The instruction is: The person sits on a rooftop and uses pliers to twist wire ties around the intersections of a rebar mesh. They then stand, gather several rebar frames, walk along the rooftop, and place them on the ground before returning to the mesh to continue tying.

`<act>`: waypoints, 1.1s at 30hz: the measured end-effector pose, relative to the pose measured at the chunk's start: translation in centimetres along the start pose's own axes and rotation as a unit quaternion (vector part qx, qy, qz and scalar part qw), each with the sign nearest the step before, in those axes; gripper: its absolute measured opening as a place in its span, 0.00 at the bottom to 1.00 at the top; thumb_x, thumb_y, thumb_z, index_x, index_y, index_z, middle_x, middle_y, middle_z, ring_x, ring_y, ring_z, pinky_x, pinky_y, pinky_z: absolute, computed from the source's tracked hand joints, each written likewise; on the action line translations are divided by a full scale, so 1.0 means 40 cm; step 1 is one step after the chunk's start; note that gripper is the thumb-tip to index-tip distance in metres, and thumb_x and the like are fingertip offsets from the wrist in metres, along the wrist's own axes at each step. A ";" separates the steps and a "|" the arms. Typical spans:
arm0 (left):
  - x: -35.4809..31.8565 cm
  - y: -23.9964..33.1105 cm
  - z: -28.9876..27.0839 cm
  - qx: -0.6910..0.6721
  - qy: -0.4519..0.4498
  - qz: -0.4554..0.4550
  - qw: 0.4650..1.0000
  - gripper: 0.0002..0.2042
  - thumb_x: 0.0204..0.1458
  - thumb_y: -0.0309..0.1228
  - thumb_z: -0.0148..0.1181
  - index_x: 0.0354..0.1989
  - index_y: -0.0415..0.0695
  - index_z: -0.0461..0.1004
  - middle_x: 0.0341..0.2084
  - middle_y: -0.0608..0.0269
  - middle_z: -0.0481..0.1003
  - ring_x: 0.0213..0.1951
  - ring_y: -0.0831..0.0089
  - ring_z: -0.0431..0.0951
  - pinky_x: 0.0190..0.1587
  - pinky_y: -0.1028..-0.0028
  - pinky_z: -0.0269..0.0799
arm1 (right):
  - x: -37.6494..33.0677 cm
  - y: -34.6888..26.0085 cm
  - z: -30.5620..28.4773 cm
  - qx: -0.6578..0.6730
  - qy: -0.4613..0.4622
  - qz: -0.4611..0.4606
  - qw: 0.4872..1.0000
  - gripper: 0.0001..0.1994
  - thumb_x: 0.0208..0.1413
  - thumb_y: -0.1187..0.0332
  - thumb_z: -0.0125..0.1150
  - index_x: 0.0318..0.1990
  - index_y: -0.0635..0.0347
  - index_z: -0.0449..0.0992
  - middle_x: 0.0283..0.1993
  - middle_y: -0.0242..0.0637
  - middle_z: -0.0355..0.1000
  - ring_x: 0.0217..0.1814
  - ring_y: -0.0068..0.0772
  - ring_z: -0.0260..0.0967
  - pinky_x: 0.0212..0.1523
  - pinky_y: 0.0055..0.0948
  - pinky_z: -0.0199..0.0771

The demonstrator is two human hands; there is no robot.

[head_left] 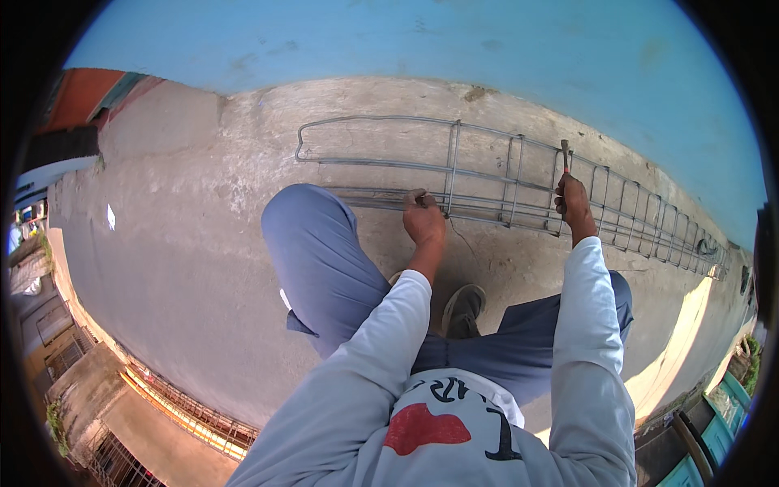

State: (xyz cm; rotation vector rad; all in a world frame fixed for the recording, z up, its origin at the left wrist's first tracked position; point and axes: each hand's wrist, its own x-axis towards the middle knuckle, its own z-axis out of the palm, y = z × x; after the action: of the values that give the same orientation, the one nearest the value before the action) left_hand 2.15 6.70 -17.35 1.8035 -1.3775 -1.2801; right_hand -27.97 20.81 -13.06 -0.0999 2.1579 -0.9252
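Note:
A long rebar cage [452,150], steel rods joined by square stirrups, lies across the concrete in front of me. My left hand [425,223] is closed at the cage's near lower rods, left of the first stirrup. Its fingers are curled at the rods, and whether anything small sits in them is hidden. Farther right, my right hand [574,200] grips a red-handled tool [565,149] whose narrow metal head points up over the cage's far upper rod, beside a stirrup. The tool's exact kind cannot be made out. Leftward, the rods run on without stirrups, one pair joined by a bent end.
A blue wall [454,45] rises behind the cage. I squat with bent knees on a concrete floor [178,268], my shoe [464,310] below the cage. At lower left, past the floor's edge, long rods [182,412] lie lower down. Sunlight strikes the floor at right.

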 end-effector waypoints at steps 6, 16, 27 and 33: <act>-0.026 -0.215 0.073 -0.143 0.055 -0.237 0.959 0.11 0.62 0.29 0.51 0.44 0.33 0.73 0.35 0.46 0.80 0.36 0.56 0.80 0.42 0.62 0.74 | -0.277 -0.153 0.070 -0.118 -0.154 -0.036 0.980 0.12 0.59 0.64 0.55 0.43 0.63 0.70 0.28 0.36 0.69 0.23 0.27 0.65 0.23 0.30 0.64; -0.183 -0.066 0.033 -0.294 -0.129 -0.367 0.873 0.08 0.67 0.31 0.50 0.45 0.42 0.73 0.25 0.65 0.76 0.22 0.74 0.75 0.23 0.72 0.68 | -0.335 -0.122 0.192 -0.532 -0.301 -0.166 0.774 0.27 0.60 0.67 0.54 0.68 0.55 0.65 0.57 0.57 0.73 0.59 0.59 0.70 0.59 0.50 0.69; -0.187 -0.059 0.025 -0.301 -0.126 -0.360 0.874 0.06 0.65 0.28 0.54 0.44 0.41 0.76 0.26 0.62 0.76 0.21 0.73 0.74 0.23 0.74 0.69 | -0.376 -0.212 0.261 -0.658 -0.261 -0.189 0.681 0.23 0.59 0.71 0.52 0.64 0.51 0.69 0.55 0.56 0.73 0.59 0.58 0.72 0.57 0.51 0.72; -0.184 -0.072 0.030 -0.321 -0.121 -0.360 0.868 0.06 0.64 0.28 0.56 0.44 0.40 0.76 0.28 0.61 0.78 0.23 0.73 0.75 0.26 0.74 0.71 | -0.396 -0.234 0.284 -0.662 -0.263 -0.160 0.683 0.24 0.60 0.69 0.52 0.65 0.50 0.68 0.59 0.55 0.69 0.61 0.61 0.70 0.60 0.60 0.67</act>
State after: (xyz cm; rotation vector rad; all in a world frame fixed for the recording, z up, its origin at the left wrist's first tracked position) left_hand 2.07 14.70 -17.60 1.7240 -0.2283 -2.0845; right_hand -11.14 12.79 -2.08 -1.2973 1.7995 0.6605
